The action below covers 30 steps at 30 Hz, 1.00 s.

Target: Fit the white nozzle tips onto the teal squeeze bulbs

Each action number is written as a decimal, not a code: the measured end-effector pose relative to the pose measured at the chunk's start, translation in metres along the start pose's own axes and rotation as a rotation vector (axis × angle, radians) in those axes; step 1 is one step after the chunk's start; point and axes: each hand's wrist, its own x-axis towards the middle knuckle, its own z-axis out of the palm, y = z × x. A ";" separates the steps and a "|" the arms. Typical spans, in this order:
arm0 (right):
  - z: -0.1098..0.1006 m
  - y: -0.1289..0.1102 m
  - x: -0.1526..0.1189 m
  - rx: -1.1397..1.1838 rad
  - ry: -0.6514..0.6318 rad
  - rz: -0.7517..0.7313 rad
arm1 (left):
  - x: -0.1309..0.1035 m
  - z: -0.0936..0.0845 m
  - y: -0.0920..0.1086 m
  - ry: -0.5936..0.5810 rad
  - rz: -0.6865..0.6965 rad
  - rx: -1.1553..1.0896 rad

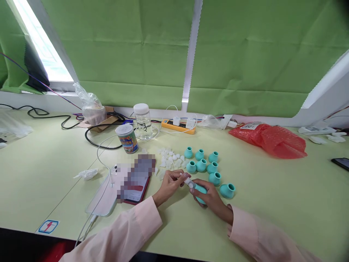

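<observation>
My right hand (208,196) is wrapped round a teal squeeze bulb (201,193), its neck pointing up and to the left. With closed fingertips my left hand (171,183) pinches a small translucent white nozzle (187,179), which meets the bulb's neck. I cannot tell how far the nozzle sits inside the neck. Several more teal bulbs (201,165) stand just beyond my hands, their open necks up. To their left lies a loose pile of small whitish translucent pieces (170,159).
A phone (139,185) and a pale phone (102,193) on a white cable lie to the left. Behind are a patterned tub (127,139), a lidded jar (143,122) and an orange power strip (174,126). A red bubble-wrap bag (269,140) rests at the right.
</observation>
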 end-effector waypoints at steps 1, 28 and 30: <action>0.001 0.000 0.000 -0.006 -0.010 -0.011 | 0.000 0.001 0.000 0.006 0.006 0.008; -0.158 -0.008 0.046 -0.620 0.551 -0.097 | 0.002 -0.003 -0.020 0.013 0.205 1.489; -0.158 -0.007 0.045 -0.681 0.531 -0.057 | 0.003 -0.003 -0.021 0.020 0.208 1.491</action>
